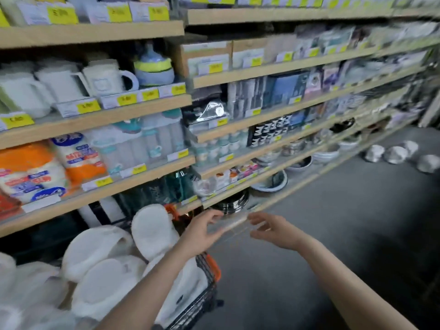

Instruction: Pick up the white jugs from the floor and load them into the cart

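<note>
The white jugs on the floor (397, 155) sit in a small cluster far up the aisle, ahead and to the right of both hands, well apart from them; blur hides which way they point or how their long axes run. The right hand (273, 231) is nearer them. Left hand (202, 231) and right hand seem to hold nothing, fingers loosely spread. The cart (209, 270), beneath the left forearm, already holds white jugs (104, 279).

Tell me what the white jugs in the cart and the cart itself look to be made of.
White jugs: probably matte plastic, going by the opaque, dull white surface with no sharp glints; blur leaves ceramic possible. Cart: dark wire mesh, likely metal, with a glossy orange plastic-looking rim.
</note>
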Tool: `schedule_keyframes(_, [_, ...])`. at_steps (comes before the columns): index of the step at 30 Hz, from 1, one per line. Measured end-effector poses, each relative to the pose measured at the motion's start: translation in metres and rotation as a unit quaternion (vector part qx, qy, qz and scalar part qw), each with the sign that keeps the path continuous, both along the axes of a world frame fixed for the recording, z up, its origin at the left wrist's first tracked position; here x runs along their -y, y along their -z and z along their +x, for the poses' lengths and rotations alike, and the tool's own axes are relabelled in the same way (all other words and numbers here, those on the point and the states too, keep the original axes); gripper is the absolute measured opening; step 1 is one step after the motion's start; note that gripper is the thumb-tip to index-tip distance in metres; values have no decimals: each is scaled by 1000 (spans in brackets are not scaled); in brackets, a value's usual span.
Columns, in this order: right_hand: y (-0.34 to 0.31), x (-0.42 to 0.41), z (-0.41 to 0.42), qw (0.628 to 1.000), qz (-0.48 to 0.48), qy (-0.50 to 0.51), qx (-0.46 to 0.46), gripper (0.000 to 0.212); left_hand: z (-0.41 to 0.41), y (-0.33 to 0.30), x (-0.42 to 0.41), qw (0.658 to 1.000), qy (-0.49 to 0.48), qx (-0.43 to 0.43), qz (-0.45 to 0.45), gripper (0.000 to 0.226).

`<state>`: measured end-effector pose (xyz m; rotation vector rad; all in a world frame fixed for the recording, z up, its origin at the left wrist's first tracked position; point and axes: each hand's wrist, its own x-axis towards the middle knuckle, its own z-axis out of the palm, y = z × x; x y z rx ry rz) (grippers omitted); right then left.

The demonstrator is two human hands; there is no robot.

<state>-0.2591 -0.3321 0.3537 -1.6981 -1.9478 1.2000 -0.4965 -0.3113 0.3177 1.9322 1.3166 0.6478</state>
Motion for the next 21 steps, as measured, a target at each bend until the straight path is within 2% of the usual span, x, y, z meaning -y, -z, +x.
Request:
schedule_keyframes(7, [3,-44,154,996,12,86,3,39,165,1,-71,999,34,15,-16,37])
schedule_keyframes(16, [40,-114,290,982,1,186,-32,38,298,29,-180,993,101,-50,-26,35])
schedule_keyframes(21, [59,-177,378,973,-27,228,-29,33,386,51,-273,989,131,-38,-59,32])
